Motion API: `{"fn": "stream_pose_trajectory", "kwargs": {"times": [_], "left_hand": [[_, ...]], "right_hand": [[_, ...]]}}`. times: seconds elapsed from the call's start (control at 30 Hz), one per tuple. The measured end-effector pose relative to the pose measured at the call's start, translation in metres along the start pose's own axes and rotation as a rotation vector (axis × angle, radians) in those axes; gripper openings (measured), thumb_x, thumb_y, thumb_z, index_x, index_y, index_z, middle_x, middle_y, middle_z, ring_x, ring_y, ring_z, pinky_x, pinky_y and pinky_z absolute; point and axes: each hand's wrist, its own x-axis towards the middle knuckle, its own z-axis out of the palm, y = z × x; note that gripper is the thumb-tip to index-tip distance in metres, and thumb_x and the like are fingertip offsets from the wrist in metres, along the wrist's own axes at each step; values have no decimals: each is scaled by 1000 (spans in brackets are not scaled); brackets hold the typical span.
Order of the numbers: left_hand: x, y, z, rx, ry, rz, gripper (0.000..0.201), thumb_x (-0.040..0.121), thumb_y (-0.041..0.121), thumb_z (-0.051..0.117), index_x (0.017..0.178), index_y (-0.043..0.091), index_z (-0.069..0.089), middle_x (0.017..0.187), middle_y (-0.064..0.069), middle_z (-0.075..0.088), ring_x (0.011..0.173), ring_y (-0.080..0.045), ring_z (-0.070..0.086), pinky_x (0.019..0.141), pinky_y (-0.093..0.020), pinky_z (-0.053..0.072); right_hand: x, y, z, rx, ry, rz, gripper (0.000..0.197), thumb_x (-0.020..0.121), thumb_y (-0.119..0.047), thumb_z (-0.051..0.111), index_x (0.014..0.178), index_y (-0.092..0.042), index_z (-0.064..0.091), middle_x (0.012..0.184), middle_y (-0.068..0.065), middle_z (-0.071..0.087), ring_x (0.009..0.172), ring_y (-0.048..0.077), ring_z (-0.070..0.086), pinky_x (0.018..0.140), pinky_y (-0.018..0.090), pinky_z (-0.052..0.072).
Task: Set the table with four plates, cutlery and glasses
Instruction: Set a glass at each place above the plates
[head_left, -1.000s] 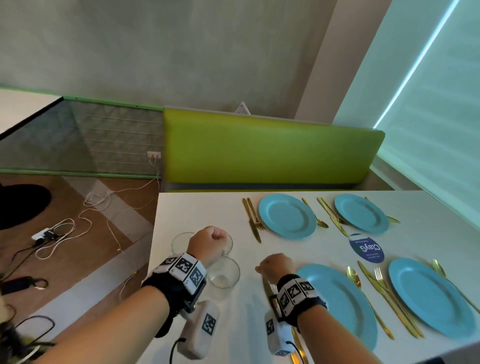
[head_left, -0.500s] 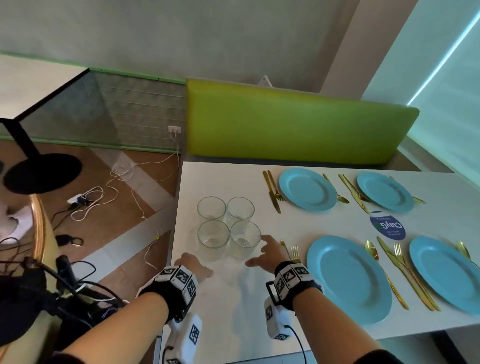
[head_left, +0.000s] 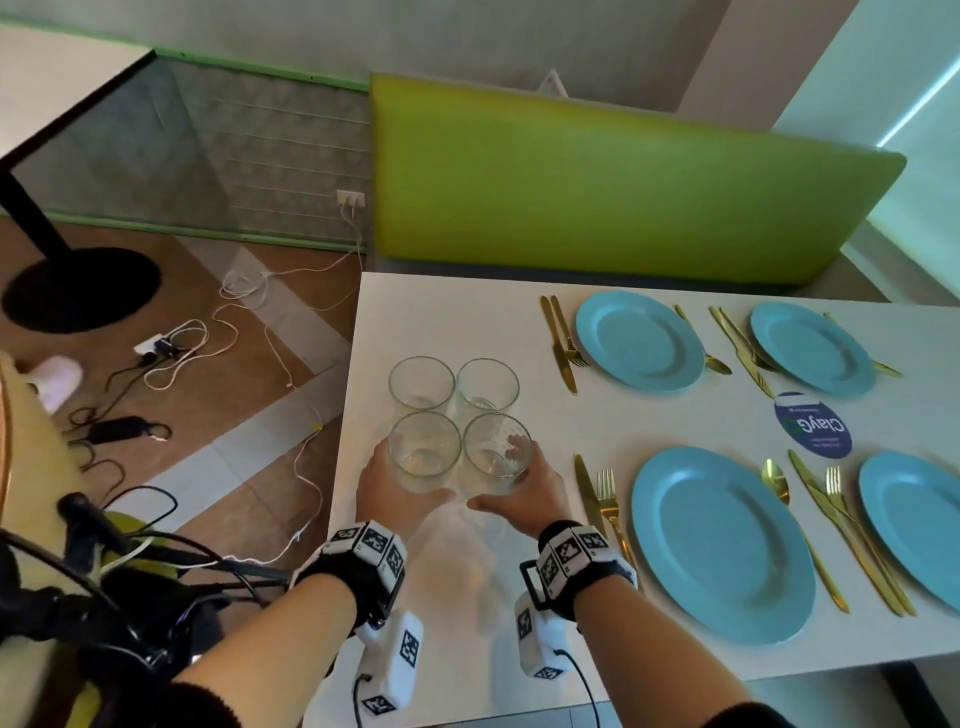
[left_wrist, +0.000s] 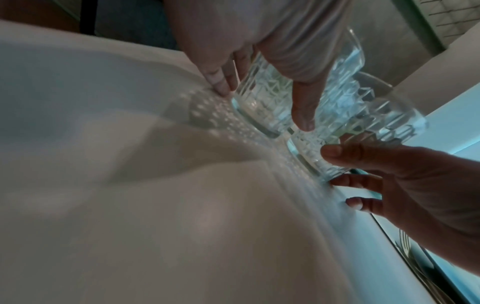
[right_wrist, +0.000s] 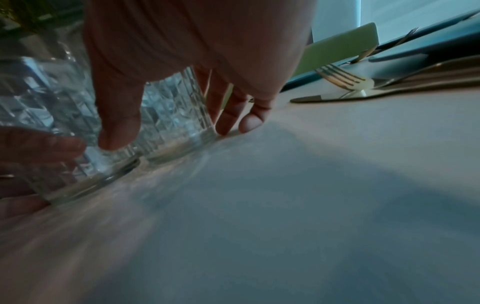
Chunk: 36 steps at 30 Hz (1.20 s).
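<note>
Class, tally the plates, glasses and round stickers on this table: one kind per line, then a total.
Plates: 4
Glasses: 4
Sticker: 1
Total: 9

Beyond the table setting
A padded lime-green bench back (head_left: 623, 176) stands far beyond the fingertips; a round dark-blue sticker (head_left: 812, 426) lies well right; tangled white cables (head_left: 208, 338) sprawl far left.
</note>
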Motion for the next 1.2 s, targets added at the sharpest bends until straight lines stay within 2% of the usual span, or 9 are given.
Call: {"fn": "stream_pose_trajectory", "kwargs": {"times": [0.1, 0.2, 0.37, 0.5, 0.7, 0.8, 0.93, 1.1, 1.2], "left_hand": [[2, 0, 2, -16, 5, 0, 91, 60, 20, 88, 137, 11, 40, 138, -7, 51, 129, -25, 49, 102, -30, 39], [3, 0, 0, -20, 5, 5, 87, 62, 21, 86, 137, 13, 40, 137, -7, 52, 127, -24, 50, 100, -28, 40], [-2, -6, -4, -94, -11, 1, 83, 62, 16, 85, 135, 15, 44, 134, -6, 55, 122, -24, 53, 92, -23, 40], [-15, -5, -9, -43, -59, 44, 83, 60, 17, 86, 133, 14, 45, 133, -6, 56, 122, -24, 53, 96, -27, 41], [-42, 43, 5, 30, -170, 199, 86, 62, 22, 86, 136, 14, 42, 134, -6, 56, 121, -24, 54, 98, -28, 42], [-55, 77, 20, 27, -227, 279, 86, 63, 22, 85, 137, 13, 41, 136, -7, 55, 123, -24, 53, 99, -28, 41], [-66, 123, 44, 22, -300, 364, 85, 64, 21, 85, 136, 13, 41, 135, -9, 55, 121, -24, 54, 97, -26, 42], [-69, 173, 87, 11, -363, 436, 91, 65, 22, 84, 142, 17, 36, 139, -6, 52, 127, -23, 51, 100, -25, 40], [-61, 200, 128, 28, -405, 427, 88, 64, 25, 85, 139, 15, 39, 137, -6, 53, 125, -24, 51, 99, -27, 41]], "right_hand": [[5, 3, 7, 0, 42, 7, 94, 53, -39, 88, 132, -25, 39, 122, 3, 58, 111, 21, 56, 96, 34, 48], [8, 2, 12, -20, 79, -3, 86, 56, -37, 87, 128, -24, 41, 123, 2, 58, 114, 22, 54, 98, 34, 46], [-1, 2, 14, -2, 118, 7, 75, 61, -30, 84, 124, -19, 44, 119, 2, 59, 112, 21, 53, 86, 25, 41], [-20, 4, -4, 32, 147, 19, 74, 61, -29, 83, 124, -20, 44, 118, 1, 57, 110, 20, 53, 82, 24, 40], [-46, 11, -71, 82, 322, 85, 73, 62, -30, 82, 124, -19, 45, 119, 2, 57, 112, 23, 54, 87, 26, 43], [-56, 23, -112, 70, 402, 143, 74, 63, -33, 81, 125, -17, 45, 123, 6, 58, 115, 25, 54, 94, 30, 47], [-62, 44, -170, 36, 486, 202, 77, 65, -37, 81, 127, -13, 44, 123, 9, 59, 114, 27, 55, 87, 26, 44], [-56, 81, -234, 54, 599, 266, 85, 60, -37, 82, 131, -11, 42, 123, 11, 60, 114, 28, 56, 94, 32, 47], [-42, 113, -272, 77, 635, 328, 80, 62, -35, 81, 126, -9, 41, 121, 14, 59, 113, 30, 56, 93, 34, 47]]}}
